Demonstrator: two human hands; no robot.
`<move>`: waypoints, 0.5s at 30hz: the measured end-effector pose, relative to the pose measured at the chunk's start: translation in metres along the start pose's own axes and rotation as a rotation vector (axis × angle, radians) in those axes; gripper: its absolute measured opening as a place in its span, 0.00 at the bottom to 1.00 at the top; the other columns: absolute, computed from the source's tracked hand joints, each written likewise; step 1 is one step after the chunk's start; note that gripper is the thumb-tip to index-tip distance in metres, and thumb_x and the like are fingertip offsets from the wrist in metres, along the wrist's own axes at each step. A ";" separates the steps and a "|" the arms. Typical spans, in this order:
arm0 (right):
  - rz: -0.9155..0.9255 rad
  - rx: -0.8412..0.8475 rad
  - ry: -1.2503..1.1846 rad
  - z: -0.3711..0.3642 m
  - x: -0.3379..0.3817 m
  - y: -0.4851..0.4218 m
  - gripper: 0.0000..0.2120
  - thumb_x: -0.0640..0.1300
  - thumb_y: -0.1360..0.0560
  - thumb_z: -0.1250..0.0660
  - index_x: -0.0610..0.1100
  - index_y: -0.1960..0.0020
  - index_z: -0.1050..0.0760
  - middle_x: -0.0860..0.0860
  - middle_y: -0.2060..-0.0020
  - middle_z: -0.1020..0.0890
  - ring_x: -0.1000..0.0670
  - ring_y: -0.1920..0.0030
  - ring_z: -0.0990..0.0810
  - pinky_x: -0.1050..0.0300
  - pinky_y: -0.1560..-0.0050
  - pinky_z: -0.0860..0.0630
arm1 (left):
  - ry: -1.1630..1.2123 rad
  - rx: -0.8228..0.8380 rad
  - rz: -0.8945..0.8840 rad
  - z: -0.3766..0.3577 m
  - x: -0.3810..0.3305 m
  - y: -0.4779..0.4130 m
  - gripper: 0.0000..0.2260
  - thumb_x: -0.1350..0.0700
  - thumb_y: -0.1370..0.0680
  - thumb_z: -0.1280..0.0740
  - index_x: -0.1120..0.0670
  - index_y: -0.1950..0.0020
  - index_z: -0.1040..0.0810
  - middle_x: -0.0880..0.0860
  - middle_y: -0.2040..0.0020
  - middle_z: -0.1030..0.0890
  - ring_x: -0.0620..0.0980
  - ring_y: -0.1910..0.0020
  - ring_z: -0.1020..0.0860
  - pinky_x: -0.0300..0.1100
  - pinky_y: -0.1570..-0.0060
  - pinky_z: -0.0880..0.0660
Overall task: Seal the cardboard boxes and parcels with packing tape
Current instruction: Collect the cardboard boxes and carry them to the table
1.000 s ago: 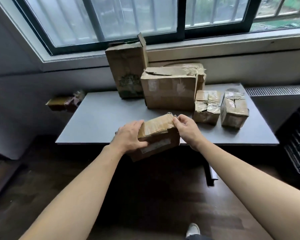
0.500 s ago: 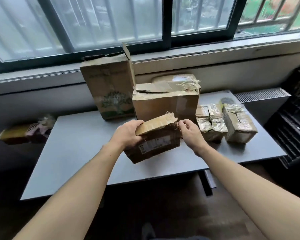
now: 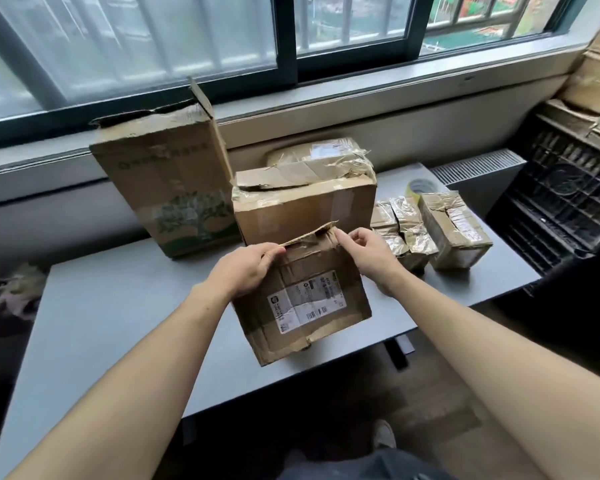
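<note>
Holding the small box (image 3: 329, 327) upright near the desk's (image 3: 118, 323) front edge, I grip its top left corner in my left hand (image 3: 246, 268) while my right hand (image 3: 368, 251) pinches the lifted flap (image 3: 312, 235). Since a moment ago it has tipped up, its labelled face now toward me. It is creased brown cardboard, torn along the flap, with a white shipping label (image 3: 305, 303)

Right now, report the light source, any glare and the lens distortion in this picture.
Head view: daylight comes through the window behind the table; tape on the small parcels glints with glare; the wide-angle lens bows the window sill and stretches the forearms; print on the held box label is too soft to read.
</note>
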State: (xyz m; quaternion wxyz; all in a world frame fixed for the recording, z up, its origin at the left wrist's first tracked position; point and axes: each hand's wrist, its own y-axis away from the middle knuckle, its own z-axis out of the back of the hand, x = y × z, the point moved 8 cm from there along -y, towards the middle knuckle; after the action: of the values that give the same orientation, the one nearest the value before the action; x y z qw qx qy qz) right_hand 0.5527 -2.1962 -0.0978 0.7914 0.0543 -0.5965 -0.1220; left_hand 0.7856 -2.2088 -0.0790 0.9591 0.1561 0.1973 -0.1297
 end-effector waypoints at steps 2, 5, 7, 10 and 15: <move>0.023 -0.003 -0.009 0.000 0.005 -0.004 0.20 0.58 0.23 0.31 0.39 0.56 0.22 0.49 0.63 0.22 0.53 0.62 0.26 0.58 0.60 0.30 | 0.014 0.010 0.015 0.003 0.001 -0.003 0.19 0.42 0.16 0.50 0.45 0.33 0.24 0.49 0.35 0.21 0.55 0.36 0.25 0.48 0.38 0.28; 0.016 0.019 -0.024 -0.001 0.008 -0.008 0.16 0.55 0.21 0.32 0.44 0.60 0.24 0.50 0.65 0.22 0.54 0.63 0.26 0.60 0.63 0.31 | 0.044 0.014 0.020 0.004 0.000 -0.004 0.20 0.42 0.16 0.50 0.47 0.37 0.22 0.51 0.37 0.19 0.55 0.39 0.23 0.47 0.41 0.27; 0.015 0.041 -0.030 -0.001 0.011 -0.010 0.15 0.53 0.21 0.33 0.45 0.62 0.25 0.50 0.66 0.23 0.53 0.63 0.27 0.62 0.65 0.31 | 0.061 0.017 0.028 0.004 0.000 -0.005 0.21 0.42 0.16 0.50 0.49 0.40 0.21 0.52 0.40 0.19 0.55 0.41 0.22 0.47 0.43 0.27; 0.010 0.078 -0.062 -0.001 0.013 -0.013 0.15 0.51 0.20 0.33 0.46 0.63 0.26 0.50 0.66 0.23 0.54 0.65 0.27 0.68 0.70 0.31 | 0.104 0.017 0.044 0.001 0.001 -0.003 0.21 0.41 0.16 0.50 0.49 0.42 0.22 0.51 0.41 0.19 0.54 0.42 0.22 0.48 0.42 0.27; 0.035 0.194 -0.103 -0.003 0.011 -0.014 0.06 0.43 0.22 0.31 0.47 0.57 0.25 0.50 0.64 0.23 0.54 0.63 0.25 0.66 0.67 0.29 | 0.090 -0.008 0.056 -0.003 -0.002 -0.003 0.20 0.38 0.17 0.50 0.43 0.34 0.27 0.48 0.37 0.21 0.51 0.40 0.24 0.50 0.39 0.27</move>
State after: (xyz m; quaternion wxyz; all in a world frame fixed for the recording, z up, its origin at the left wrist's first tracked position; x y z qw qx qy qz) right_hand 0.5562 -2.2127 -0.0917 0.7528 0.1137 -0.6462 -0.0524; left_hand 0.7815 -2.2104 -0.0816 0.9531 0.1635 0.2362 -0.0951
